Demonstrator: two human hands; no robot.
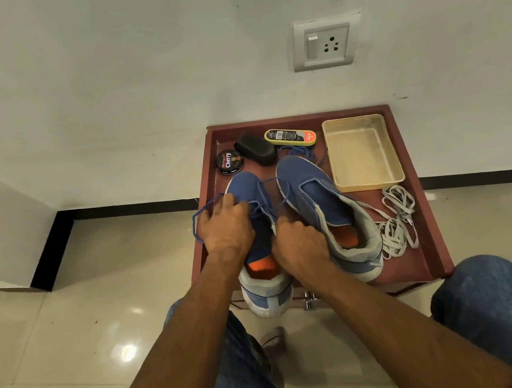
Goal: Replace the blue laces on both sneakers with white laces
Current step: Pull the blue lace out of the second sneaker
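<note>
Blue laces [261, 201] are being unthreaded from the left sneaker [255, 228] at 6 o'clock on the maroon tray [425, 232] — the left hand [225, 230] pinches a loop, the right hand [301, 244] is curled at the eyelets. Next likely needs a steady pull through remaining eyelets; white laces [396, 223] wait bunched at 4 o'clock, beside the right sneaker [321, 202] — its lace already loosened.

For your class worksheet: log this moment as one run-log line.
stage: unlacing left sneaker | hands: left, right grip blue lace | white laces: unused on tray
</note>
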